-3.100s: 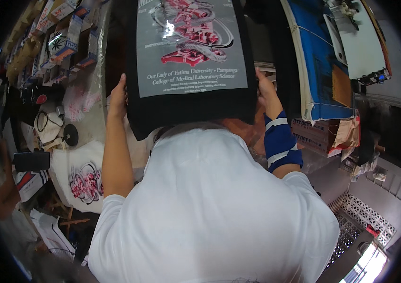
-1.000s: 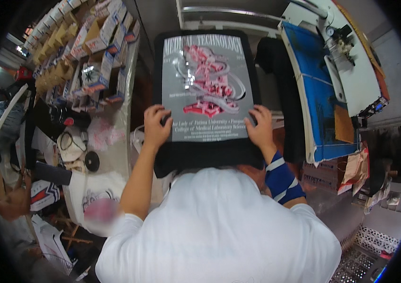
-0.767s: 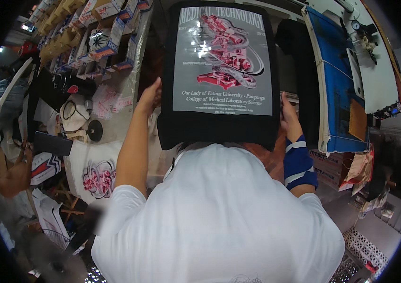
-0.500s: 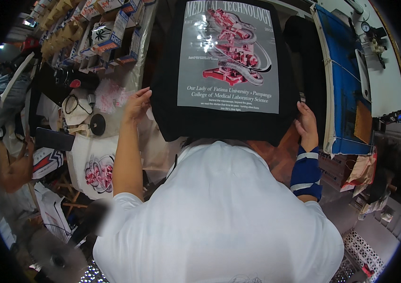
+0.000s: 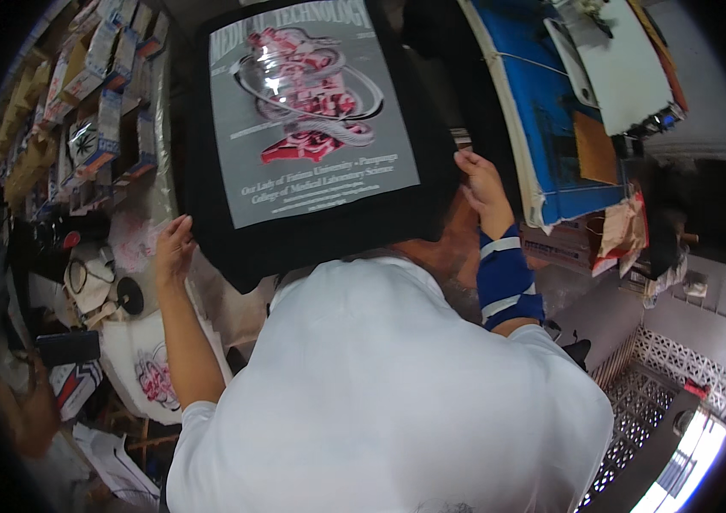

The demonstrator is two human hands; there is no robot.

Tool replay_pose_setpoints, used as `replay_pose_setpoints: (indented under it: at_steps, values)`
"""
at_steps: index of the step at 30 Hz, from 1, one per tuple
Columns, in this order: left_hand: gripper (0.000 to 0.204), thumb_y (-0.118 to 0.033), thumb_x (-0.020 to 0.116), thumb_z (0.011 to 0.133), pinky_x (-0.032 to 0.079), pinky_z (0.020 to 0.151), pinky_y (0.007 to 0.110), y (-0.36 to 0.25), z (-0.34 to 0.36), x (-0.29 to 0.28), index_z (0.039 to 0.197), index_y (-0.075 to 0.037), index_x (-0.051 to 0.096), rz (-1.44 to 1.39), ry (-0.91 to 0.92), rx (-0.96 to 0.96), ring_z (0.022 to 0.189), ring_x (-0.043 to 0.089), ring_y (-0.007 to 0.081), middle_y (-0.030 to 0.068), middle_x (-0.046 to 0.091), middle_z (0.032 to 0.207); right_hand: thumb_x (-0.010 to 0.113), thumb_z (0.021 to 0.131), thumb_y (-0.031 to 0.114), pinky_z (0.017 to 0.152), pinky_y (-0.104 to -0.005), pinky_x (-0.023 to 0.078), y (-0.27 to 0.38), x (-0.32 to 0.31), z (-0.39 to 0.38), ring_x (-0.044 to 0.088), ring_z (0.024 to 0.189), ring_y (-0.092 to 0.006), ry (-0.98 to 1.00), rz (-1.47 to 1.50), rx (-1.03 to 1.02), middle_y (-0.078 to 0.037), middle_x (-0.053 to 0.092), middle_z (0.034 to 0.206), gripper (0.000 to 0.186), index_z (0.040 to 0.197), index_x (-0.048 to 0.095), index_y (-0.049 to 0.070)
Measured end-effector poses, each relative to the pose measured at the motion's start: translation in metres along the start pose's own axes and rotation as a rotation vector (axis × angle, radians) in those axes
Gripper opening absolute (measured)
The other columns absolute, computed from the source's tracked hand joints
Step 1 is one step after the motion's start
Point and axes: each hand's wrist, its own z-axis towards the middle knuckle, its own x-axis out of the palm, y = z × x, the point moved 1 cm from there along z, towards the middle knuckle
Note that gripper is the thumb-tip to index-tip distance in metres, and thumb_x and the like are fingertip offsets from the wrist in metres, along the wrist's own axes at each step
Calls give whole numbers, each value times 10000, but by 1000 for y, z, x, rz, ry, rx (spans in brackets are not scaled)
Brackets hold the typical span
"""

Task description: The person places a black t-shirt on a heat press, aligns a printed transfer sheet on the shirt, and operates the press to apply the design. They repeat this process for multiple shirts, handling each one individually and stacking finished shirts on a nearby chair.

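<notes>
A black T-shirt (image 5: 329, 224) lies spread in front of me. On it is a glossy grey sheet (image 5: 371, 128) with a red and white picture and white lettering; I cannot tell whether it is loose film or fixed to the cloth. At the shirt's left edge, my left hand (image 5: 175, 248) pinches the fabric between thumb and fingers. My right hand (image 5: 484, 190), its forearm wrapped in a blue sleeve with pale bands, grips the opposite edge. The shirt's near hem hangs toward my chest.
Small cardboard boxes (image 5: 94, 137) stand in rows at the far left. A blue padded board (image 5: 538, 128) leans along the right side. Lower left are a dark phone-like slab (image 5: 68, 348) and a white cloth (image 5: 132, 346) with a similar print. Another person's arm (image 5: 34, 410) shows at the left rim.
My view has swung, so the shirt and both hands now sit farther left in the picture and look tilted. Both hands keep their hold on the shirt's edges.
</notes>
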Motion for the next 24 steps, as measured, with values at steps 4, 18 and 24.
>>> replay_pose_setpoints:
  at_steps: [4,18,24]
  values:
    - [185,-176,726,974,521,724,297,10,8,14,1113,-60,687,88,-18,-97,858,664,129,-12,694,987,673,1000,153,881,-306,530,-34,-18,26,677,981,-169,100,-42,-21,-77,717,1071,237,1168,682,-14]
    - [310,-92,812,754,436,996,457,-12,-80,268,1046,-85,706,1225,335,1152,1076,613,279,54,663,1059,767,781,123,1010,-479,393,-17,143,-83,609,1065,-270,421,-1096,-1172,-64,673,1055,191,966,736,87]
    - [284,-147,806,772,408,1006,453,5,-69,272,1030,-112,694,1287,283,1162,1052,615,237,30,659,1054,801,775,160,1033,-513,352,-29,143,-78,600,1062,-244,419,-1162,-1190,-32,663,1047,208,962,733,102]
